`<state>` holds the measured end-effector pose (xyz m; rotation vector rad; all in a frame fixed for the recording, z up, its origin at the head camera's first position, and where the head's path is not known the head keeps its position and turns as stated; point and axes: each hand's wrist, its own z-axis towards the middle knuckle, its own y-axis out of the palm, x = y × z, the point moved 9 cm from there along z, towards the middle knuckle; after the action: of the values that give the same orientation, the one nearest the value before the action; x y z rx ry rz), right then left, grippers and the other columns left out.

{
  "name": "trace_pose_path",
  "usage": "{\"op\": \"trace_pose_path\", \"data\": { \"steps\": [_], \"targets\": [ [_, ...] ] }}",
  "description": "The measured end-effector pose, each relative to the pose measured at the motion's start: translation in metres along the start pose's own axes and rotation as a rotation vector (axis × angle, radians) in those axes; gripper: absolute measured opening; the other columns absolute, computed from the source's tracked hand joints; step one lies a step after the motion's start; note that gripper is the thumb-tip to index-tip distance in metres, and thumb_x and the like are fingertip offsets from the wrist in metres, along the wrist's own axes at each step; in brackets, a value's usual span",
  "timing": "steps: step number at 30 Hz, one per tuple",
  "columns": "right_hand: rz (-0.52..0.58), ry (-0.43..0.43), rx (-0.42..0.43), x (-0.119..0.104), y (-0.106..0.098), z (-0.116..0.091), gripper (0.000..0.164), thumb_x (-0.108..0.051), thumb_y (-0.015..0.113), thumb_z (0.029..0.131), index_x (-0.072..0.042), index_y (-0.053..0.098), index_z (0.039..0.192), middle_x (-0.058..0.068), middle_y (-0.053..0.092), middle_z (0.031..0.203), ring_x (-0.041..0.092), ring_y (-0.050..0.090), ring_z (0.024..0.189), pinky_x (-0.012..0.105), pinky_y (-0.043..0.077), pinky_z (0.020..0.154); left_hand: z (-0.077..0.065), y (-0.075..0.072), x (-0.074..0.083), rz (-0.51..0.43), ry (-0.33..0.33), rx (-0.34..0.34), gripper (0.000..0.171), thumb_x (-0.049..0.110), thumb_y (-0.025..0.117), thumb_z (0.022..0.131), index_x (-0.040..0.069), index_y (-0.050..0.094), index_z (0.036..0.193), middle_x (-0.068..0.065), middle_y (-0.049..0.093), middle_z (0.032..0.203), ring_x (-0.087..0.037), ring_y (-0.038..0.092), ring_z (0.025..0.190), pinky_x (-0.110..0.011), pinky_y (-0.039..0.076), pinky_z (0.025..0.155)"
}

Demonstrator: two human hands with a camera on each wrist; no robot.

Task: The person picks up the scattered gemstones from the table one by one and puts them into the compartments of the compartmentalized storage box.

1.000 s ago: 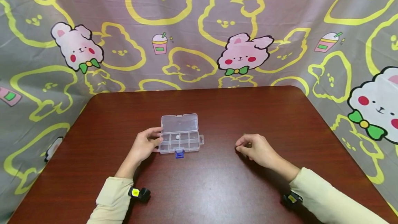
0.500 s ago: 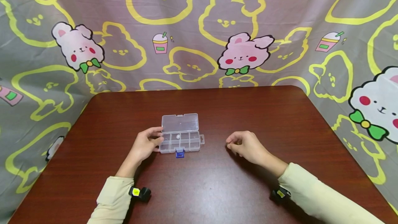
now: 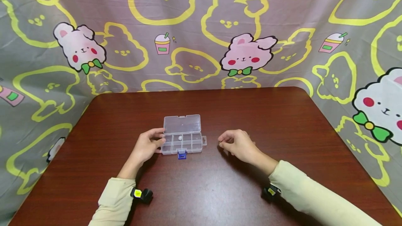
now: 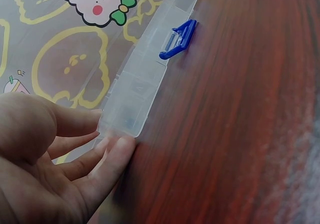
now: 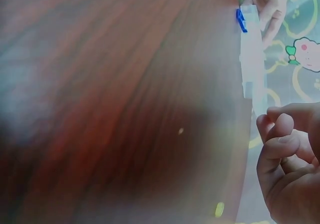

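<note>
A clear plastic compartment box [image 3: 192,145] stands on the table with its lid [image 3: 182,124] raised and its blue latch [image 3: 182,155] hanging at the front. One small white round piece [image 3: 180,137] sits in a back-row compartment. My left hand [image 3: 146,147] grips the box's left end between thumb and fingers; the left wrist view shows fingertips at that corner. To the right of the box, my right hand [image 3: 238,144] is held apart from it. Its thumb and forefinger pinch a tiny brownish thing [image 3: 220,142], mostly hidden by the fingertips and too small to identify.
The box's hanging tab [image 3: 205,140] juts out on its right, towards my right hand. Dark reddish-brown wood forms the table top [image 3: 201,191]. A patterned cloth [image 3: 194,20] hangs behind the table and along its sides.
My right hand has moved left and slightly away from me, closer to the box, fingertips still together. My left hand and the box have stayed in place.
</note>
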<state>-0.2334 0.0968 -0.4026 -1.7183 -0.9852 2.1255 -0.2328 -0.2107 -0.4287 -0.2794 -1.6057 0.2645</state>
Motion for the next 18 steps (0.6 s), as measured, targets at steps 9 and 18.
{"op": "trace_pose_path", "data": {
  "steps": [9, 18],
  "targets": [
    [0.030, -0.110, 0.014, -0.020, 0.010, 0.012, 0.008, -0.001, 0.075, 0.086, -0.006, 0.074, 0.093, -0.002, 0.070, 0.078, 0.008, 0.058, 0.051, 0.026, 0.052, 0.047, 0.000, 0.000, 0.000, -0.005, 0.004, 0.000, 0.040, -0.006, 0.064, 0.092, -0.007, 0.059, 0.132, -0.028, 0.063, 0.114, -0.018, 0.066, 0.077, -0.031, 0.060, 0.058],
    [0.019, -0.154, 0.029, -0.034, 0.020, 0.024, 0.007, -0.003, 0.076, 0.085, -0.006, 0.075, 0.091, -0.005, 0.070, 0.076, 0.011, 0.062, 0.059, 0.024, 0.052, 0.057, -0.001, 0.000, 0.000, -0.002, 0.003, 0.004, 0.040, -0.006, 0.065, 0.092, -0.007, 0.059, 0.132, -0.027, 0.063, 0.114, -0.018, 0.066, 0.077, -0.031, 0.060, 0.057]
  ]
}}
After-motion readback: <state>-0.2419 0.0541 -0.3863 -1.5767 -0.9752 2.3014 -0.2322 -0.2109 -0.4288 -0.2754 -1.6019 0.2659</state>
